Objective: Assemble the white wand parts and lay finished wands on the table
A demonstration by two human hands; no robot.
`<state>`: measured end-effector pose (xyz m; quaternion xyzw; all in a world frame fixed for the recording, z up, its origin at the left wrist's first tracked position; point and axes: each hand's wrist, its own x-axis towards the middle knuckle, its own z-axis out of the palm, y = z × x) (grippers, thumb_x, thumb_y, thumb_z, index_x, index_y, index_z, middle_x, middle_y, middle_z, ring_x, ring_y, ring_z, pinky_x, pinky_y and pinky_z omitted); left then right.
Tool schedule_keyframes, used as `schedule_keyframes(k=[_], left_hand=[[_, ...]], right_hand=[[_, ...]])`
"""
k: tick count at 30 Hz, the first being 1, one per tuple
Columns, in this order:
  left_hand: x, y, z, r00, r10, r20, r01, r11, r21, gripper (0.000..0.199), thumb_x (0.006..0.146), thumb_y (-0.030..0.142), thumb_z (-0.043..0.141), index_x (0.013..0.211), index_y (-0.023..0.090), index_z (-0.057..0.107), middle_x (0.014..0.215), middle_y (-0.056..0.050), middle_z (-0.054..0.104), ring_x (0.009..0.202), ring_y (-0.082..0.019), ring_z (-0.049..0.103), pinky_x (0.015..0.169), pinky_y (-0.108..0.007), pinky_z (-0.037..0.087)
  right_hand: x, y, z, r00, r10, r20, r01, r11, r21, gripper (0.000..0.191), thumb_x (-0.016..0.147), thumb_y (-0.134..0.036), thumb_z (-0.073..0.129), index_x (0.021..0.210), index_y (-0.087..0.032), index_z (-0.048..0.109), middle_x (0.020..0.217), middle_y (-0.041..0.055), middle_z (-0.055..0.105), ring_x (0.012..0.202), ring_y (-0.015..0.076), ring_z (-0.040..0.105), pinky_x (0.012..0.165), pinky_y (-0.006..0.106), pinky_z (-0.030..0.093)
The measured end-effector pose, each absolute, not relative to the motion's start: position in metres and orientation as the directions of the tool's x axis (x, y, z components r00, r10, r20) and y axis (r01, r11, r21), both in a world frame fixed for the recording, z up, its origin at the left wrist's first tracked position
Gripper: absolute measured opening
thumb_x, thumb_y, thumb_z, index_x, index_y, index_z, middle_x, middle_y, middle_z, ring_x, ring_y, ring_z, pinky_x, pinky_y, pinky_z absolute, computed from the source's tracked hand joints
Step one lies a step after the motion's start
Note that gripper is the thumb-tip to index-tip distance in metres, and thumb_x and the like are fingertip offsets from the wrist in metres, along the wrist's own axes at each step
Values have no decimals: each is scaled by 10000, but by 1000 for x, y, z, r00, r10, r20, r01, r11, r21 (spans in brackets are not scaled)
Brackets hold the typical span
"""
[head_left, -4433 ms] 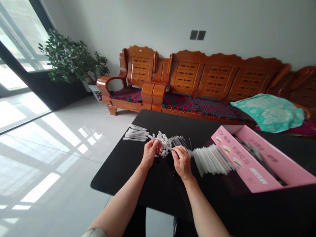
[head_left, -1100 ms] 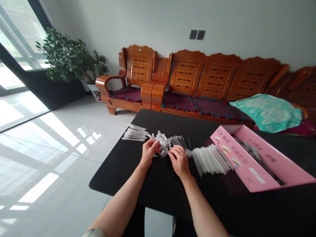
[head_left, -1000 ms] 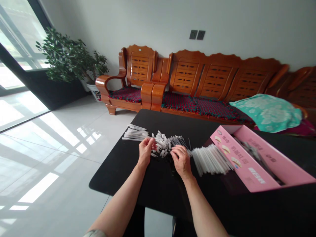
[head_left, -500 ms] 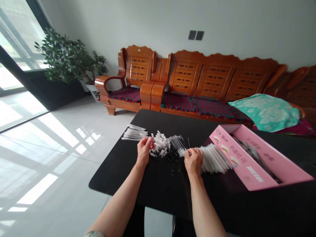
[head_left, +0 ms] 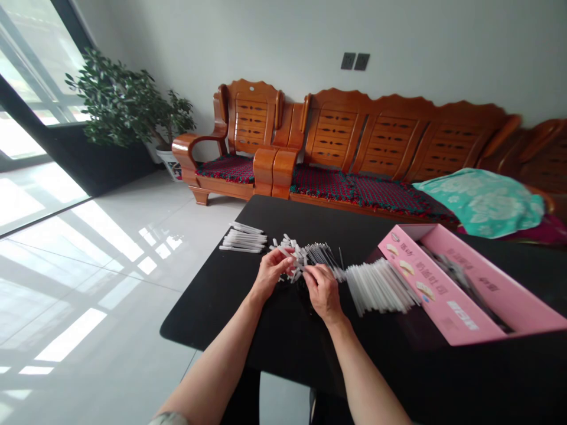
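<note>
My left hand (head_left: pixel 271 276) and my right hand (head_left: pixel 323 293) work close together over a loose heap of short white plastic pieces (head_left: pixel 287 251) on a black table (head_left: pixel 283 221). The left fingers pinch a white plastic tube at the heap's edge. The right fingertips meet at the heap, hiding whatever they touch. Thin sticks with dark tips (head_left: pixel 321 255) fan out beside the heap. A bundle of long white tubes (head_left: pixel 381 287) lies right of my right hand, and a smaller, neater bundle (head_left: pixel 243 240) lies left of the heap.
An open pink cardboard box (head_left: pixel 436 283) with dark contents stands at the table's right end. The table's near and left edges drop to a shiny tiled floor (head_left: pixel 101 295). Behind the table runs a wooden sofa (head_left: pixel 367 141) with a teal cloth (head_left: pixel 481 200).
My right hand has moved left from the long tube bundle back to the heap, beside my left hand. My left hand has turned slightly toward it.
</note>
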<state>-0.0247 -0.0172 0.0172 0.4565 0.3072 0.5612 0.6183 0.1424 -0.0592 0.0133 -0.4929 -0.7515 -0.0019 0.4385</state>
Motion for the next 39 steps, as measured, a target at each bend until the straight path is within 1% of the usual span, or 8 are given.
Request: schedule_keyframes(k=[2, 5, 11, 17, 21, 25, 33, 39], left_hand=[[-28, -15, 18, 101, 985, 140, -435, -83, 897, 395, 745, 420, 782, 1020, 145, 713, 791, -41, 674, 598, -113, 585, 585, -243, 518], [-31, -14, 19, 63, 986, 153, -463, -107, 880, 337, 760, 419, 769, 945, 143, 710, 725, -16, 642, 583, -100, 569, 578, -231, 511], [-27, -19, 22, 166, 969, 181, -434, -93, 896, 396, 748, 436, 780, 1008, 153, 686, 779, -39, 667, 634, -134, 614, 592, -252, 522], [-29, -21, 24, 207, 956, 208, -395, -113, 912, 359, 798, 456, 731, 982, 151, 691, 727, -40, 662, 600, -133, 600, 606, -262, 520], [-31, -21, 25, 231, 948, 218, -371, -121, 921, 320, 818, 442, 717, 917, 138, 706, 674, -35, 643, 578, -125, 583, 601, -254, 504], [-32, -20, 22, 241, 950, 199, -353, -105, 930, 302, 819, 430, 718, 882, 134, 714, 637, -28, 637, 546, -120, 573, 562, -242, 488], [-31, -14, 14, 150, 983, 106, -381, -41, 924, 303, 770, 429, 764, 831, 135, 718, 619, -21, 647, 509, -114, 569, 529, -236, 484], [-29, -18, 18, 221, 964, 145, -379, -52, 924, 325, 778, 432, 758, 874, 124, 717, 670, -31, 664, 573, -123, 597, 608, -246, 505]], right_hand=[[144, -61, 16, -118, 754, 646, 765, 484, -426, 217, 956, -264, 490, 957, -193, 695, 834, 77, 692, 826, 231, 609, 783, 373, 472], [146, -65, 21, -113, 778, 618, 744, 478, -467, 208, 936, -287, 512, 913, -190, 694, 809, 69, 698, 803, 229, 609, 778, 363, 453], [144, -69, 28, -79, 937, 340, 465, 336, -819, 248, 934, -392, 545, 944, -199, 701, 703, 17, 700, 632, 168, 625, 605, 262, 450], [149, -68, 32, -165, 973, 159, 257, 199, -946, 378, 943, -471, 506, 884, -159, 711, 579, 16, 655, 541, 141, 556, 540, 240, 405], [152, -68, 29, -216, 972, 95, 155, 130, -979, 402, 947, -486, 494, 935, -145, 706, 473, -40, 525, 450, 100, 428, 508, 228, 333], [153, -67, 25, -234, 970, 70, 143, 106, -984, 400, 929, -494, 513, 895, -144, 704, 477, -68, 392, 445, 83, 318, 460, 227, 217], [142, -69, 32, -149, 943, 298, 434, 333, -837, 377, 941, -444, 510, 719, -172, 648, 563, -31, 431, 537, 106, 371, 524, 250, 268], [148, -68, 28, -238, 968, 84, 174, 128, -976, 410, 964, -483, 454, 923, -146, 685, 471, -49, 470, 444, 102, 395, 503, 234, 315]])
